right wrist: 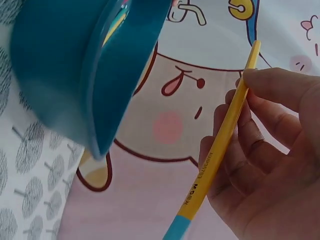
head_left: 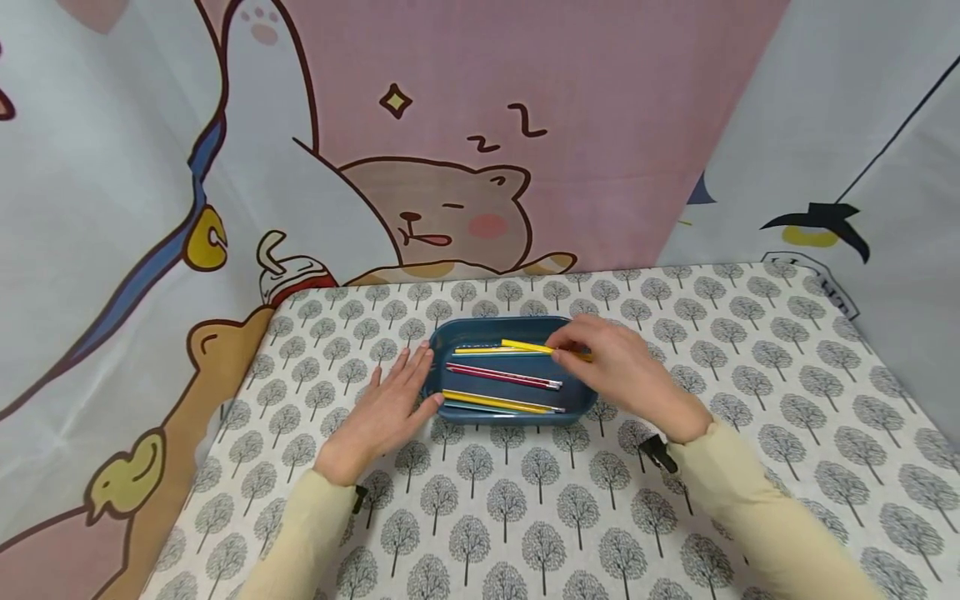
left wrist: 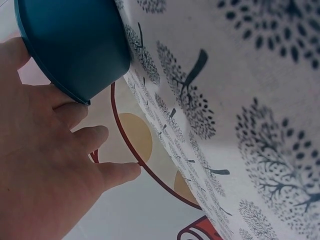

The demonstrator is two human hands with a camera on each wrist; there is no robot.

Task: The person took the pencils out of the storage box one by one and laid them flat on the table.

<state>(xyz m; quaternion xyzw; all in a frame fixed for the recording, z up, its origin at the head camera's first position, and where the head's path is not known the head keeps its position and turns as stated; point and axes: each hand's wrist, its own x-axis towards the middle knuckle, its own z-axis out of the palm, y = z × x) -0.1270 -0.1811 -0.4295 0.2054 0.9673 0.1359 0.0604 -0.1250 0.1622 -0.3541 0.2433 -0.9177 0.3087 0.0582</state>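
A dark blue rectangular bin (head_left: 517,421) stands on the table and holds several pencils. Red pencils (head_left: 502,376) lie across its middle, a yellow pencil (head_left: 495,402) with teal ones lies along the near side, and more lie at the far side. My left hand (head_left: 386,410) touches the bin's left end, fingers extended, with fingertips at the rim in the left wrist view. Over the bin's right end, my right hand (head_left: 618,362) pinches a yellow pencil (right wrist: 215,150) with a teal end between thumb and fingers. That pencil is tilted above the rim.
A white cloth with grey tree prints (head_left: 543,500) covers the table. Behind it hangs a cartoon-printed curtain (head_left: 600,125), which also runs along the left and right sides. Small black clips (head_left: 657,452) show at the sleeves near both wrists.
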